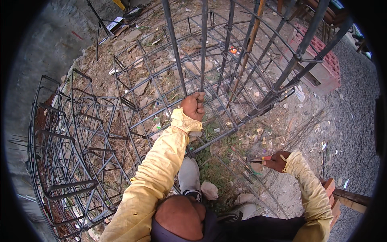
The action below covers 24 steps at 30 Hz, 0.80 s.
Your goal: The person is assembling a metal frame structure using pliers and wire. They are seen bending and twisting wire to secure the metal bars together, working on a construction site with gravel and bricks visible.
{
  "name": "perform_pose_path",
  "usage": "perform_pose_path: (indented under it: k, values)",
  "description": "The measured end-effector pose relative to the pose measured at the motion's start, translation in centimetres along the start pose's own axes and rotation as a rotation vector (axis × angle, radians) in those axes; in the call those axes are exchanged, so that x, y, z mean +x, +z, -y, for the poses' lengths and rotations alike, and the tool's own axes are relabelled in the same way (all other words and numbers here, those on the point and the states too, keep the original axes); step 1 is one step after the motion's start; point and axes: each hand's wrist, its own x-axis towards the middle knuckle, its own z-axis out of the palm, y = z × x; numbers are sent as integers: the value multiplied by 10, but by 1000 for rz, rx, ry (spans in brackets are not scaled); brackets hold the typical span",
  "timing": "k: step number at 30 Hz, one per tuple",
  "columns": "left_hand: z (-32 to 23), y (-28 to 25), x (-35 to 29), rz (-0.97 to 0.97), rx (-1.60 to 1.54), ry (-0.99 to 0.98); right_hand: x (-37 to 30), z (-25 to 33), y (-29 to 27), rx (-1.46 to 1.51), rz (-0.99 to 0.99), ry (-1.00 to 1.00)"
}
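My left hand (193, 106), in a yellow sleeve, is closed at the foot of an upright steel rebar (204, 48), where it meets the mesh; its fingers hide the exact grip. Another upright rebar (174, 48) stands just left of it. To the right and lower, my right hand (277, 161) is closed round pincers with red on the handles (258, 159). Their dark jaws point left, above the ground and apart from the mesh. The tied rebar mesh (155, 74) spreads ahead of and around my left hand.
Bent rebar stirrups (72, 185) crowd the left side beside a concrete wall (36, 60). Thick upright bars (310, 40) rise at the right. A pinkish crate (330, 66) sits beyond them, near gravel (354, 101). Loose wires (300, 133) and bricks (331, 197) lie right.
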Motion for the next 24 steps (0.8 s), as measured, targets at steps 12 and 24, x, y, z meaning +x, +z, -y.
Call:
perform_pose_path:
  k: [12,24]
  values:
    - [-35,-46,46,440,1931,699,48,-160,88,-160,-115,254]
    - [14,-10,37,53,834,167,49,-165,105,-111,-122,123]
